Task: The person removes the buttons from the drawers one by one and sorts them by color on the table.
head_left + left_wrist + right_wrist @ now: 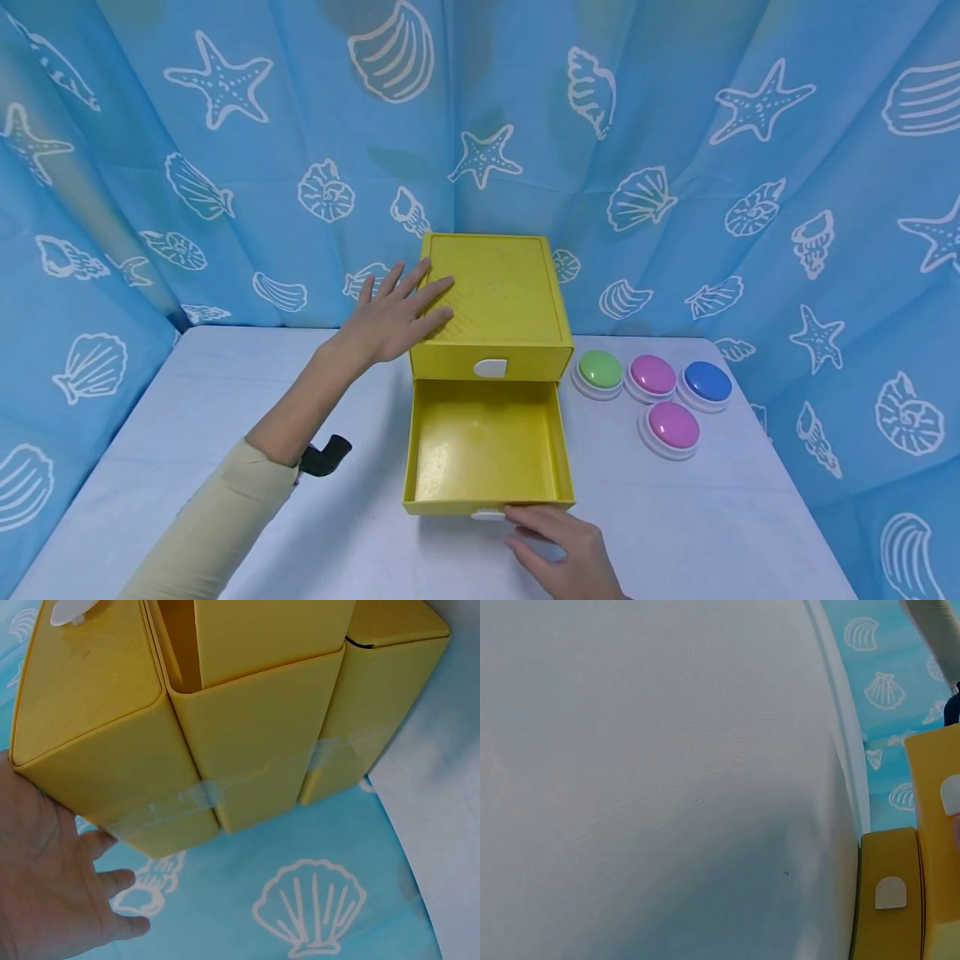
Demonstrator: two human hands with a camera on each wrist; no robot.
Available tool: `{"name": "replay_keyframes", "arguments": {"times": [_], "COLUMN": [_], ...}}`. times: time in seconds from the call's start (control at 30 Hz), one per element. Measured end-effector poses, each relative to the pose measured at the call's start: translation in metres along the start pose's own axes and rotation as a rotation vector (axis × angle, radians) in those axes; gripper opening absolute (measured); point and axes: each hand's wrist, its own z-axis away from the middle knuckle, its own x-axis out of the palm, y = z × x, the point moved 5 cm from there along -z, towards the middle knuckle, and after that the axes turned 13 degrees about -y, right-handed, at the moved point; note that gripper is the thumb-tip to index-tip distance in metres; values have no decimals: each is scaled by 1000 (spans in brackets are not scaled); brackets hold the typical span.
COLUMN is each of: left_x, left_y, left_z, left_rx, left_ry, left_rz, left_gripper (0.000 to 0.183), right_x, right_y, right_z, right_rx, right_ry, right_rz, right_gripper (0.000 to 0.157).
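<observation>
A yellow two-drawer box (491, 292) stands in the middle of the white table (225, 400). Its lower drawer (483, 442) is pulled out toward me and is empty. My left hand (397, 312) lies flat on the left part of the box top with fingers spread and straight. In the left wrist view the left hand (45, 885) shows its palm against the taped side of the box (247, 750). My right hand (558, 546) is at the drawer's front edge, its straight fingers touching beside the white handle (487, 516). In the right wrist view the drawer front (889, 900) shows at the right edge.
Four dome buttons sit right of the box: green (601, 369), pink (653, 375), blue (707, 382), and a second pink (672, 425) nearer me. A blue curtain (675, 167) printed with shells and starfish encloses the table on three sides. A black camera mount (326, 456) hangs under my left wrist.
</observation>
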Motion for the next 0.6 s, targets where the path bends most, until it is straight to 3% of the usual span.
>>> {"name": "replay_keyframes", "arguments": {"times": [0.37, 0.6], "left_x": [0, 1], "left_y": [0, 0], "left_z": [0, 0], "left_rx": [0, 5], "left_ry": [0, 3], "left_rz": [4, 5], "left_gripper": [63, 63], "right_x": [1, -1], "right_y": [-1, 3], "right_z": [-5, -9], "right_rx": [69, 86], "right_ry": [145, 199], "right_rz": [107, 109], "right_gripper": [33, 32]}}
